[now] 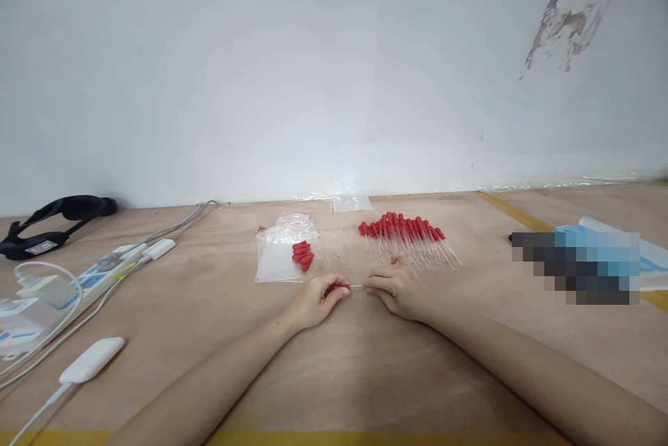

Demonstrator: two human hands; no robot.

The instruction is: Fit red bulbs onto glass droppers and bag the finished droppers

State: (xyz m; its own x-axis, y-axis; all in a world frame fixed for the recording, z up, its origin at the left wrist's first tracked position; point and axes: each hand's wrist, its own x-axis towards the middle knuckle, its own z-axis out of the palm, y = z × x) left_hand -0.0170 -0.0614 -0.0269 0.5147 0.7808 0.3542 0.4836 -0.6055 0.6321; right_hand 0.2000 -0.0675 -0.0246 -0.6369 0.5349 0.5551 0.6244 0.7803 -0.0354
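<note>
Nearest to me, my two forearms run up the desk [365, 376] and meet near its middle. My left hand [316, 301] is pinched shut on the red bulb [338, 287] of a dropper; my right hand [394, 289] is closed on the far end of its thin clear tube [356, 286]. The dropper lies just above the desk between the two hands, its long axis running left to right, nearly level, bulb end pointing left and tip pointing right.

I judge the tube is the weak part: it looks thin, and if my hands push together off-line or twist against each other it could bend, snap or slip out of the bulb. Too light a pinch on the bulb and it could pop loose and roll off.

Just beyond my left hand lies a small heap of loose red bulbs [303, 255] on a clear bag [279, 251], with bare clear tubes [334, 245] beside it. Beyond my right hand is a row of finished droppers [404, 237], close enough that a stray wrist could scatter them. Another small bag [351, 204] lies by the wall. Far left are a power strip [99, 272] with cables and a black strap [57, 218].
</note>
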